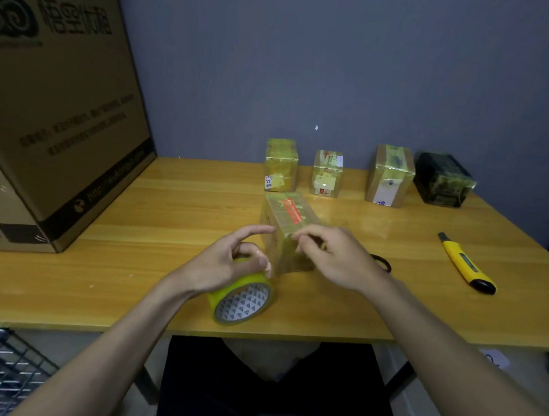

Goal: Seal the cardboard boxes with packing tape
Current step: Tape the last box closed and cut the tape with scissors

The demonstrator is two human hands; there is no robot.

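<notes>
A small cardboard box (287, 216) with a red label and glossy tape on top lies at the middle of the wooden table (171, 202). My left hand (229, 262) grips a yellow-green roll of packing tape (241, 298), which stands on edge just left of the box's near end; the forefinger stretches toward the box. My right hand (331, 255) rests on the box's near top edge with its fingers curled, pinching at the tape there. The box's near face is hidden behind both hands.
Three taped small boxes (281, 165) (327, 174) (390, 175) and a black wrapped one (443, 180) stand along the wall. A yellow utility knife (466, 264) lies at right. A dark ring (381, 262) sits behind my right wrist. A large carton (55, 110) fills the left.
</notes>
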